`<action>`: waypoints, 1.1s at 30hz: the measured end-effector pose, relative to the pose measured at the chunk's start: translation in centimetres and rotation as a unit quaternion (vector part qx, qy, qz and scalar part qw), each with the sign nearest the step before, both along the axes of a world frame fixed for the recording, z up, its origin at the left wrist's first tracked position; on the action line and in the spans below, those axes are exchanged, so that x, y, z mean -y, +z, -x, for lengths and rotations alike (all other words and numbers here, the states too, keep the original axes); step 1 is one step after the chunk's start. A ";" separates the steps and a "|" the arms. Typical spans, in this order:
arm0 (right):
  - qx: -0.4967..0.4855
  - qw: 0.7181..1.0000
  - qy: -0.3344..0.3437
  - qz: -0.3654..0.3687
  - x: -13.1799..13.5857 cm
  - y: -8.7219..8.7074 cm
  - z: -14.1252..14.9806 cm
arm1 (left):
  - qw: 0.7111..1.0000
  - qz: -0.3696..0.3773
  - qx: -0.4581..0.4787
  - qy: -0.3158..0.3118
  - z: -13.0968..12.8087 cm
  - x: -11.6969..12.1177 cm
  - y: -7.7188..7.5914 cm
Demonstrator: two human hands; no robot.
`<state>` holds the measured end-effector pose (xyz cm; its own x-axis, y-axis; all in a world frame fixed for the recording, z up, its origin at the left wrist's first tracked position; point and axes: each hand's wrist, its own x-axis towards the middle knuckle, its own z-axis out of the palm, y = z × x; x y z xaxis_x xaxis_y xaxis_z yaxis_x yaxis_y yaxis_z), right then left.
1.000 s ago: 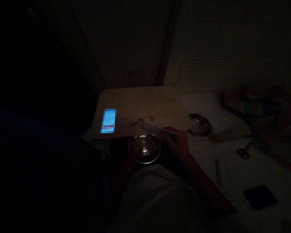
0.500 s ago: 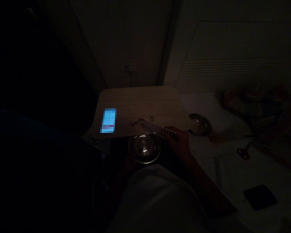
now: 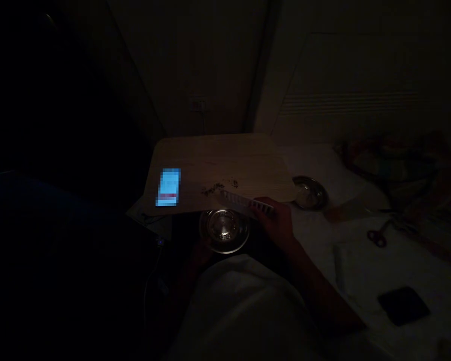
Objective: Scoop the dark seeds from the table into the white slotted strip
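Because the right hand (image 3: 281, 221) has its fingers wrapped round a pale striped tool (image 3: 237, 200) — which slants leftward and away, tip beside dark bits (image 3: 213, 189) on the table (image 3: 218, 155) — it lies nearer them than the left hand (image 3: 203, 249), dim beside a metal bowl (image 3: 226, 251), grip unclear.

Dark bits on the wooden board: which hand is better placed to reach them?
Probably the right hand: it holds a long tool, its tip close to the dark bits. The left hand sits lower, by the metal bowl.
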<state>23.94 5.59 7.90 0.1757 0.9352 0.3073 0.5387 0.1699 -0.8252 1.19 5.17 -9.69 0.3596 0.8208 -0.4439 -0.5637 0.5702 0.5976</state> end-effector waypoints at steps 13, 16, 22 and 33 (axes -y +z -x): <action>0.046 0.998 -0.036 -0.016 -0.4 0.7 -0.8 | 1.000 0.011 0.002 -0.008 0.3 -0.1 -1.1; 0.042 0.999 -0.022 -0.009 -0.3 0.8 -0.6 | 1.000 0.001 0.013 -0.016 0.2 -0.1 -0.6; 0.040 0.999 -0.012 -0.012 -0.2 0.8 -0.4 | 1.000 -0.011 0.004 -0.021 0.4 0.0 -0.2; 0.044 0.999 -0.025 -0.004 0.8 0.9 -1.3 | 1.000 -0.017 0.000 -0.014 0.1 -0.1 -0.7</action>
<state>25.25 4.82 8.80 0.1940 0.9232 0.3318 0.6167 0.1483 -0.7731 1.08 5.25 -10.35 0.3830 0.8251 -0.4153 -0.5476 0.5649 0.6173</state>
